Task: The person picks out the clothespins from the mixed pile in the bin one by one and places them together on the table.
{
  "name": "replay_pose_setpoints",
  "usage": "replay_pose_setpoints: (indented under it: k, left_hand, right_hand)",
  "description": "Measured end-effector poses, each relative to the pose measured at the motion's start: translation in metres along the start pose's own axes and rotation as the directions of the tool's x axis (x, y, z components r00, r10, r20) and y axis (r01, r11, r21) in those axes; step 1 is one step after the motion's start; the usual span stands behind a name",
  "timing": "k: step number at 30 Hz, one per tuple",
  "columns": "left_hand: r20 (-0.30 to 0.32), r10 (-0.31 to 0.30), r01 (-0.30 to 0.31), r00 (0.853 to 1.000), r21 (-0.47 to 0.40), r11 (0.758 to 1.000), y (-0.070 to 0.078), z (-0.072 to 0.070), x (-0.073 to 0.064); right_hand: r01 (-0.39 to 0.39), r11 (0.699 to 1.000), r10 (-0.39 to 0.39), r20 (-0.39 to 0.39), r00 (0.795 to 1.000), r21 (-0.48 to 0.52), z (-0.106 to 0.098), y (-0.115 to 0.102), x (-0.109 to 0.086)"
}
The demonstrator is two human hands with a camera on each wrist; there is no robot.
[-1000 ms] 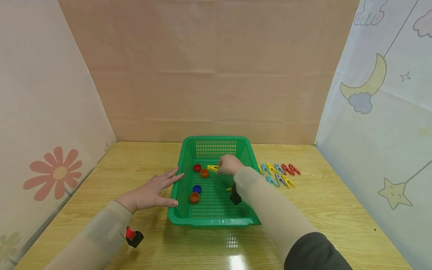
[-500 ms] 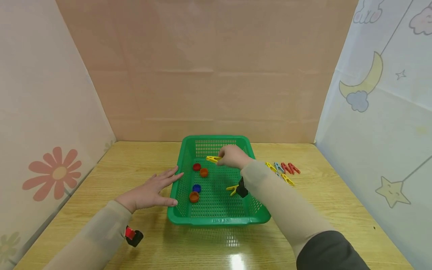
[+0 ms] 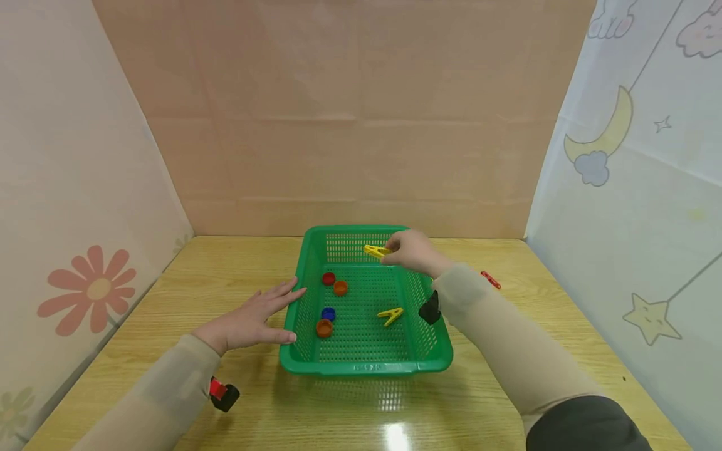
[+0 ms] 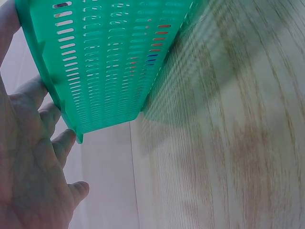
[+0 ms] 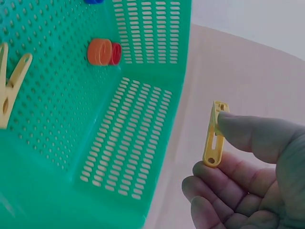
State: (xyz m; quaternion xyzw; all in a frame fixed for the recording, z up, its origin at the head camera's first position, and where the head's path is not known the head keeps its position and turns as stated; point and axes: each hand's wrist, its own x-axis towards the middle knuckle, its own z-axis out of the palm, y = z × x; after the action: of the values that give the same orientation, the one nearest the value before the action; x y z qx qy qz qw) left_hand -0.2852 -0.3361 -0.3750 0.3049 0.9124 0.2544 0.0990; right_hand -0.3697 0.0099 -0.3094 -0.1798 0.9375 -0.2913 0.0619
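Note:
My right hand [image 3: 416, 250] pinches a yellow clothespin [image 5: 215, 136] between thumb and fingers, above the far right part of a green plastic basket [image 3: 372, 368]. Inside the basket, toward its right side, lies another yellow clothespin [image 3: 390, 316]. My left hand [image 3: 254, 316] rests at the basket's left rim with its fingers spread and straight; in the left wrist view its fingertips [image 4: 66, 139] are at that rim. Along the basket's left side are a red bottle cap [image 3: 328, 279], a blue cap [image 3: 328, 314], and two orange caps [image 3: 340, 287].
A red clothespin [image 3: 491, 279] lies on the wooden table [image 3: 248, 263] right of the basket, partly beside my sleeve [image 3: 502, 338]. Board-like walls stand behind and on both sides of the table.
My right hand has lifted the yellow clothespin up and moved right toward the basket's far right rim. Its forearm now covers most clothespins on the table. The left hand stays put.

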Motion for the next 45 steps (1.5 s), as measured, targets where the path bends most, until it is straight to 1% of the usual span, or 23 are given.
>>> replay_pose_setpoints:
  k: [7, 12, 17, 23, 28, 33, 37, 45]
  left_hand:
    - [-0.001, -0.002, 0.002, 1.0, 0.006, 1.0, 0.005, 0.0, -0.001]
    - [-0.006, -0.002, 0.002, 1.0, 0.008, 1.0, 0.006, 0.0, -0.002]
    - [-0.004, -0.003, 0.003, 1.0, -0.004, 1.0, 0.005, 0.0, -0.003]
    - [-0.005, -0.007, 0.007, 1.0, -0.006, 1.0, 0.005, 0.0, -0.003]
    - [-0.003, -0.008, 0.008, 1.0, -0.012, 1.0, 0.005, 0.0, -0.003]
    - [-0.005, -0.003, 0.003, 1.0, -0.009, 1.0, 0.004, 0.001, -0.002]
    - [-0.007, 0.0, 0.0, 1.0, -0.008, 1.0, 0.004, 0.001, -0.001]
    - [-0.006, 0.001, -0.001, 1.0, -0.01, 1.0, 0.006, 0.0, -0.002]
  right_hand:
    - [-0.012, 0.999, 0.014, -0.059, 0.998, 0.033, -0.023, 0.02, -0.018]
    - [-0.064, 0.995, 0.071, -0.094, 0.993, 0.075, -0.036, 0.039, -0.028]
    - [-0.097, 0.992, 0.105, -0.115, 0.988, 0.075, -0.042, 0.054, -0.038]
    - [-0.135, 0.99, 0.141, -0.142, 0.98, 0.049, -0.046, 0.071, -0.049]
    - [-0.165, 0.985, 0.171, -0.163, 0.972, 0.049, -0.046, 0.089, -0.057]
    - [-0.222, 0.974, 0.228, -0.19, 0.955, 0.053, -0.046, 0.104, -0.067]
    - [-0.267, 0.962, 0.273, -0.197, 0.941, 0.057, -0.044, 0.115, -0.073]
    - [-0.301, 0.949, 0.313, -0.209, 0.926, 0.089, -0.033, 0.142, -0.08]
